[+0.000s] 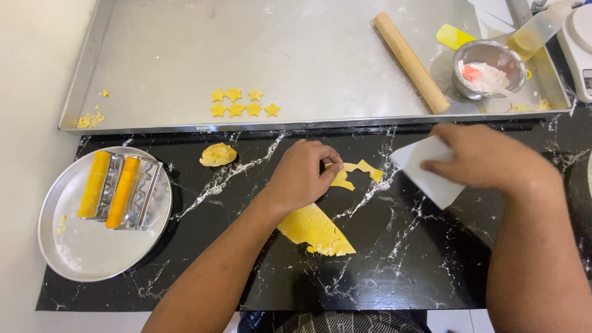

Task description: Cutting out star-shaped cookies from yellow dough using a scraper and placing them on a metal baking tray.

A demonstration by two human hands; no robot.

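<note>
Bright, even light from overhead fills the frame. The steel tray [185, 37] across the top shows a soft, pale glare. The right hand [487, 157] is smeared with motion blur; the left hand [302, 176] is sharp, casting only faint shadow. Straight edges bow slightly near the corners.

Dough sheet [317, 231]: partly covered by the left hand [302, 176].
Scraper [428, 169]: blurred, partly hidden under the right hand [484, 157].
Scale [579, 43]: cut off at the right edge.
</note>
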